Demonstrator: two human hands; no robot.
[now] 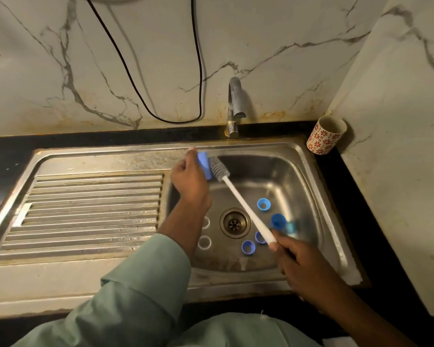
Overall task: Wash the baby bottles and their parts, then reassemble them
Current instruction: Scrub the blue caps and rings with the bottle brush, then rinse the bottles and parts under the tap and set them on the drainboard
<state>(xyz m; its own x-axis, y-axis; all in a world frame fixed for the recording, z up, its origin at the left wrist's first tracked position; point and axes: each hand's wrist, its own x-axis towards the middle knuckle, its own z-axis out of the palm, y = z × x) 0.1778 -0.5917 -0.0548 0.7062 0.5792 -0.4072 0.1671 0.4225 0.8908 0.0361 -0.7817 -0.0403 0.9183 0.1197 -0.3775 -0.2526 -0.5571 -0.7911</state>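
My left hand [189, 177] grips a blue bottle part [204, 165] over the far left corner of the sink basin [308, 186]. My right hand [298, 259] holds the white handle of a bottle brush [238, 196], and its grey bristle head [219, 169] touches the blue part. On the basin floor around the drain [234, 222] lie blue collar rings [263, 204] [248, 247] [260, 237], a blue cap [278, 220] and two clear rings [204, 242] [206, 222]. My left forearm partly hides the upper clear ring.
A chrome tap [234, 106] stands behind the basin, no water visible. The ribbed steel drainboard [90, 209] lies to the left. A red-patterned cup [325, 135] sits on the black counter at the back right, beside a marble side wall. A black cable [161, 71] hangs on the back wall.
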